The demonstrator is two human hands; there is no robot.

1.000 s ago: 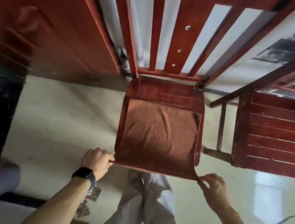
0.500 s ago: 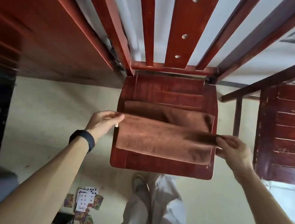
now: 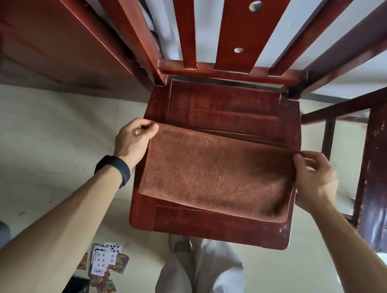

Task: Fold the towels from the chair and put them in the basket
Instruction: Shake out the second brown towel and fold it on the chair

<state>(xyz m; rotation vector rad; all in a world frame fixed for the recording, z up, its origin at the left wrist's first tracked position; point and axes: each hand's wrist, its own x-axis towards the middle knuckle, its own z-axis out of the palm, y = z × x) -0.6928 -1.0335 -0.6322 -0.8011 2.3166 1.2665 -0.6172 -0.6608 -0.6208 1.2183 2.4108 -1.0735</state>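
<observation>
In the head view, a rust-brown terry-cloth towel (image 3: pixel 219 171) lies folded in half on the dark red wooden chair seat (image 3: pixel 209 226). Its long axis runs left to right across the seat. The folded edge faces the seat's front edge and the free edges face the slatted chair back (image 3: pixel 239 25). The pile looks soft and napped, the shape a flat rectangle with slightly rounded front corners. The seat is glossy lacquered wood, scuffed along its right edge.

The left hand (image 3: pixel 133 139), with a black wristband (image 3: pixel 113 167) below it, pinches the towel's far left corner between thumb and curled fingers. The right hand (image 3: pixel 316 178), slightly blurred, pinches the far right corner the same way.

A second ago the towel lay open, draped over the seat's front edge, with both hands at that edge. Half a second ago the carried edge was only midway, with a strip of the lower layer showing behind it. Now that strip is covered.

Scattered playing cards (image 3: pixel 104 262) lie on the pale floor beside a light grey trouser leg (image 3: pixel 201 284).
</observation>
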